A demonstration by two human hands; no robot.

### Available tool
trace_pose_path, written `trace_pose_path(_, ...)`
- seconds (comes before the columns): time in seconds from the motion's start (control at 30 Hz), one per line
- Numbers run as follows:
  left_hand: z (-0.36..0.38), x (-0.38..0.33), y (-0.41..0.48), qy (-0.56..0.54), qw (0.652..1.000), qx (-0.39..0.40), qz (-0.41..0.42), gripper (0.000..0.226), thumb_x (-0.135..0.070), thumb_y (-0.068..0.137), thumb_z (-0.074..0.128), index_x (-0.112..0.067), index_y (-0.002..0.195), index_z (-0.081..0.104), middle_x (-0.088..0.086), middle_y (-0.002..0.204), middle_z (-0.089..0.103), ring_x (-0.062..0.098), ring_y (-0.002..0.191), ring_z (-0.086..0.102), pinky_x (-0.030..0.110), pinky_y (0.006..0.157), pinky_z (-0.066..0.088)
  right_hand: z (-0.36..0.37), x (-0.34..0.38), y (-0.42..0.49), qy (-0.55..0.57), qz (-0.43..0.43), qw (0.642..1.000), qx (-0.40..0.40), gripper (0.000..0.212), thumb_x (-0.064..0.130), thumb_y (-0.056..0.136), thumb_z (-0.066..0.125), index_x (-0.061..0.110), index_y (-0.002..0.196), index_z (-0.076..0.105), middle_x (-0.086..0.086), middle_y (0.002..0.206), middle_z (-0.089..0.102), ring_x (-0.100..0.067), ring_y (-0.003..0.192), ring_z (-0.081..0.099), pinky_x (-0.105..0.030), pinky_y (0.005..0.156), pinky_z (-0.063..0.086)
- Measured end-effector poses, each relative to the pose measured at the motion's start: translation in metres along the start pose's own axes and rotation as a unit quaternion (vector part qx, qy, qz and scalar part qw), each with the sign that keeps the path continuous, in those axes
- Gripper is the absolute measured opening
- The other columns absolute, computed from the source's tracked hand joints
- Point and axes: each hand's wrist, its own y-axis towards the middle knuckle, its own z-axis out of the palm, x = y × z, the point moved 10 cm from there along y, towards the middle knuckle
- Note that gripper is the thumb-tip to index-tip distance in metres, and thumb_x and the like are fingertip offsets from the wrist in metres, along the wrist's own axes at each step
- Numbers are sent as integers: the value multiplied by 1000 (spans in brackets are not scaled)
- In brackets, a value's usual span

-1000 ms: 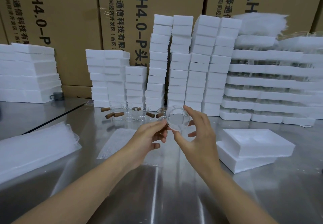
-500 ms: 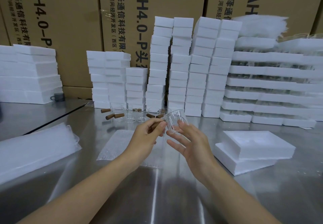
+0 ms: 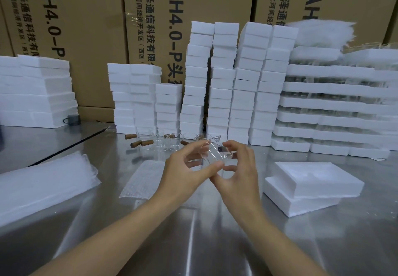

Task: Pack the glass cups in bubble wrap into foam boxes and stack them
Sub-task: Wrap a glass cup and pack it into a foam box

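Over the middle of the tabletop (image 3: 215, 243): I see both hands raised together, clear of the steel, with one glass cup (image 3: 212, 152) between them.
Left hand (image 3: 183, 169): the forearm comes in from the lower left with the wrist straight and the back of the hand toward me. The fingers curl up round the cup's near left side.
Left grip: grasping the glass cup, thumb and fingertips on its wall.
Right hand (image 3: 241, 178): the forearm rises from the lower right, palm turned inward. The thumb is bent below the cup and the forefinger arches over it.
Right grip: also grasping the glass cup, pinching its right end.
Cup position: in the air, tilted, rim up and away from me, touching nothing but the fingers. A small dark spot shows through the glass.
Bubble wrap sheet (image 3: 140, 178): flat on the tabletop just left of and below the hands.
Foam box (image 3: 312, 178): white, lying askew on a second foam piece (image 3: 297, 205), to the right of the right hand and apart from it.
Spare cups (image 3: 160, 143): a row of clear cups with brown wooden handles (image 3: 146, 142), standing behind the hands at the foot of the foam stacks (image 3: 224, 81).
Left edge: a pile of wrap (image 3: 43, 185) lies on the tabletop.
Back wall: printed cardboard cartons (image 3: 86, 27).
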Motion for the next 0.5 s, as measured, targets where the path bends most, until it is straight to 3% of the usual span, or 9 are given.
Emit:
trace_pose_path(0.17, -5, -4, -2, 9, 1000, -23, 11, 65, -28, 77, 99, -36, 136, 73, -11, 124, 77, 8, 117, 73, 31, 104, 59, 6, 5, 0, 25, 3, 999, 34, 66, 5, 80, 82, 41, 127, 53, 15, 128, 53, -11, 121, 58, -20, 90, 54)
trace_pose_path(0.27, -9, -6, -3, 0, 999, -32, 24, 67, -36, 76, 97, -39, 137, 72, -15, 125, 77, 5, 118, 72, 25, 104, 57, 14, -9, -4, 148, 111, 982, 48, 52, 8, 83, 71, 37, 123, 55, 10, 122, 63, -13, 112, 67, -28, 85, 58)
trace_pose_path(0.33, -12, -8, -2, -4, 999, -37, 28, 69, -47, 73, 95, -39, 138, 71, -17, 128, 75, 5, 120, 71, 24, 104, 57, 23, -29, -12, 290, 257, 921, 38, 40, 19, 82, 65, 27, 120, 59, -6, 121, 71, -23, 104, 74, -34, 80, 62)
trace_pose_path(0.4, -13, -6, -1, -13, 999, -33, 29, 67, -42, 76, 95, -37, 138, 71, -17, 133, 73, 5, 122, 71, 26, 106, 56, 35, -42, -23, 395, 378, 836, 47, 28, 30, 92, 64, 18, 117, 65, -20, 119, 74, -32, 102, 76, -41, 79, 64)
trace_pose_path(0.43, -13, -5, 0, -15, 999, -25, 28, 65, -36, 78, 96, -35, 139, 70, -17, 135, 72, 6, 123, 71, 27, 107, 56, 39, -42, -26, 415, 408, 811, 64, 29, 36, 97, 63, 15, 117, 67, -23, 118, 74, -34, 104, 76, -44, 81, 64)
trace_pose_path(0.5, -9, -3, -1, -2, 999, -10, 32, 64, -29, 82, 95, -33, 140, 69, -17, 138, 70, 6, 124, 70, 31, 109, 56, 41, -43, -28, 412, 420, 804, 87, 39, 43, 97, 66, 11, 121, 67, -24, 116, 75, -34, 106, 75, -43, 83, 64)
